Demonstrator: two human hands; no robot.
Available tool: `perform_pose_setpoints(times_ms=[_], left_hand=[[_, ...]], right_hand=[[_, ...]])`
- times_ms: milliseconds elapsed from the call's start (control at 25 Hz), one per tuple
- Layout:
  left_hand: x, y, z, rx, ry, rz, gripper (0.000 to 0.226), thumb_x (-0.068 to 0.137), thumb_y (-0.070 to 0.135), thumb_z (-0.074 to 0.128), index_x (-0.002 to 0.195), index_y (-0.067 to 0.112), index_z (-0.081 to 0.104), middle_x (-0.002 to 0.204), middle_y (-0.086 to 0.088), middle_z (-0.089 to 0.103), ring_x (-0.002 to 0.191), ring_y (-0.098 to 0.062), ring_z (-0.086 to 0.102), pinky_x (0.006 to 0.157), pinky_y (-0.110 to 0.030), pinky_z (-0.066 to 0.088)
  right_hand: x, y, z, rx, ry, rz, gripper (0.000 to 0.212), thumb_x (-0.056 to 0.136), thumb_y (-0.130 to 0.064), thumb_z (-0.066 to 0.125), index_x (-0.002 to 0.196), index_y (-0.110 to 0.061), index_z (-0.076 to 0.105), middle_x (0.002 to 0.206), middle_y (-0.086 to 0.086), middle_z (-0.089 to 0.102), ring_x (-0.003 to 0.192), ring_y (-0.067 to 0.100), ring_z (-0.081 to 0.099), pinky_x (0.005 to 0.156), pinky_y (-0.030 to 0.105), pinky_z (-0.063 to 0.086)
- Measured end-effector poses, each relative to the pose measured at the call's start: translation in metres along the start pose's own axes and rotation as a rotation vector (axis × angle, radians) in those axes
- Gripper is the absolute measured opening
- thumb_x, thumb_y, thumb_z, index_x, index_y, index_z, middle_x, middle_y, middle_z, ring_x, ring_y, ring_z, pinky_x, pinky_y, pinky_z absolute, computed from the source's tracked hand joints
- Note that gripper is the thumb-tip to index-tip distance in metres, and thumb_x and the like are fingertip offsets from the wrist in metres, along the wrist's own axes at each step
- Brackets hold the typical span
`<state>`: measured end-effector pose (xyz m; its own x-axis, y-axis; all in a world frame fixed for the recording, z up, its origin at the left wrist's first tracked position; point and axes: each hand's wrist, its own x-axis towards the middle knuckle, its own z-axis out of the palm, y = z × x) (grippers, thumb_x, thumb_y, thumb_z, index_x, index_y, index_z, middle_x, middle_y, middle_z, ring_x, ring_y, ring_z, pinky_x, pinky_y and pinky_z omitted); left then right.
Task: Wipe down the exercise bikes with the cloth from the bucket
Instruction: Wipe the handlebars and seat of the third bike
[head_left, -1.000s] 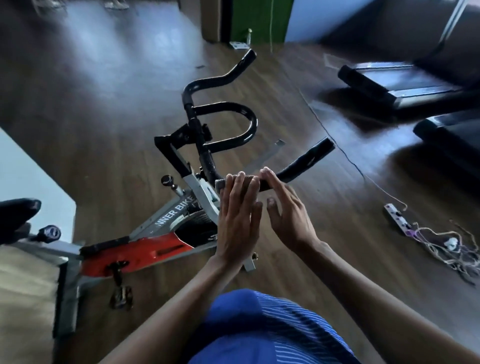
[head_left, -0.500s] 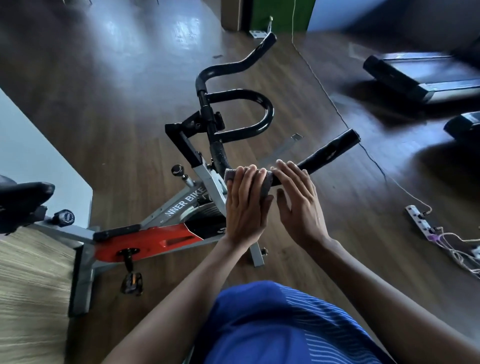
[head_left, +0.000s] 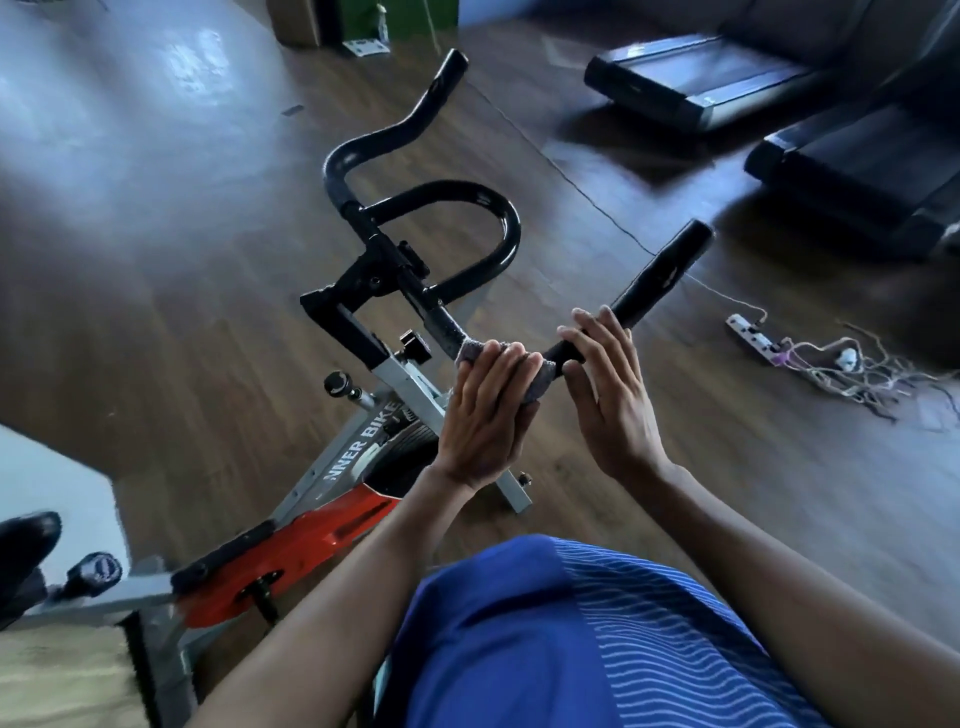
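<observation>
The cloth (head_left: 538, 383) is wrapped round the near handlebar (head_left: 660, 270) of the exercise bike (head_left: 363, 452), right at the bend. The left hand (head_left: 485, 415) is curled over it, gripping cloth and bar together. The right hand (head_left: 615, 400) sits just beside, fingers mostly straight, tips resting on bare bar, holding nothing. I'd judge it early days: the rest of this bike looks undone. No bucket in sight.

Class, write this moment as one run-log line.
left hand: holds cloth on handlebar | right hand: rests on handlebar | step: handlebar wipe
</observation>
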<state>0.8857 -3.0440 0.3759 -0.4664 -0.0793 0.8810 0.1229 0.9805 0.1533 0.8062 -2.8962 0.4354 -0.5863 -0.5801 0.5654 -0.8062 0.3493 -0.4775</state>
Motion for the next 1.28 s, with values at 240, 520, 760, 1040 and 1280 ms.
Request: perform_pose_setpoints(times_ms=[240, 520, 760, 1040, 1280], left_hand=[[-0.002, -0.035, -0.009, -0.184, -0.056, 0.137, 0.052, 0.103, 0.026, 0.047, 0.151, 0.017, 0.029, 0.153, -0.005, 0.023, 0.152, -0.018, 0.013, 0.122, -0.043, 0.019], [0.005, -0.072, -0.013, -0.363, -0.082, 0.274, 0.047, 0.104, 0.028, 0.041, 0.149, 0.017, 0.031, 0.153, -0.005, 0.026, 0.152, -0.017, 0.016, 0.121, -0.042, 0.022], [0.016, -0.107, -0.01, -0.404, -0.074, 0.371, 0.044, 0.105, 0.029, 0.037, 0.147, 0.015, 0.032, 0.152, -0.006, 0.027, 0.15, -0.019, 0.019, 0.123, -0.039, 0.015], [0.019, -0.104, -0.019, -0.462, -0.18, 0.227, 0.05, 0.105, 0.036, 0.032, 0.149, 0.012, 0.031, 0.151, -0.01, 0.033, 0.152, -0.021, 0.015, 0.12, -0.052, 0.019], [0.043, -0.103, -0.059, -0.467, -0.462, 0.187, 0.049, 0.105, 0.028, 0.038, 0.146, 0.002, 0.038, 0.153, -0.017, 0.038, 0.147, -0.031, 0.029, 0.121, -0.051, 0.019]], right_hand=[[-0.004, -0.03, 0.014, -0.089, 0.034, 0.217, 0.046, 0.106, -0.031, 0.038, 0.143, -0.006, 0.048, 0.163, 0.008, 0.026, 0.154, 0.016, 0.009, 0.125, 0.034, 0.017], [-0.006, -0.047, 0.02, -0.099, 0.038, 0.393, 0.047, 0.107, -0.034, 0.031, 0.148, -0.013, 0.041, 0.167, 0.003, 0.013, 0.154, 0.012, 0.001, 0.124, 0.025, 0.009], [-0.005, -0.051, 0.016, -0.177, -0.014, 0.428, 0.056, 0.106, -0.046, 0.023, 0.151, -0.016, 0.037, 0.168, -0.001, 0.007, 0.154, 0.01, 0.0, 0.123, 0.024, 0.009], [-0.002, -0.052, 0.012, -0.171, -0.08, 0.502, 0.054, 0.106, -0.045, 0.023, 0.152, -0.018, 0.034, 0.168, -0.005, 0.001, 0.153, 0.005, -0.006, 0.121, 0.018, 0.006], [0.003, -0.058, -0.003, -0.138, -0.201, 0.58, 0.047, 0.108, -0.033, 0.034, 0.153, -0.022, 0.033, 0.166, -0.009, -0.003, 0.152, 0.005, -0.008, 0.125, 0.031, 0.01]])
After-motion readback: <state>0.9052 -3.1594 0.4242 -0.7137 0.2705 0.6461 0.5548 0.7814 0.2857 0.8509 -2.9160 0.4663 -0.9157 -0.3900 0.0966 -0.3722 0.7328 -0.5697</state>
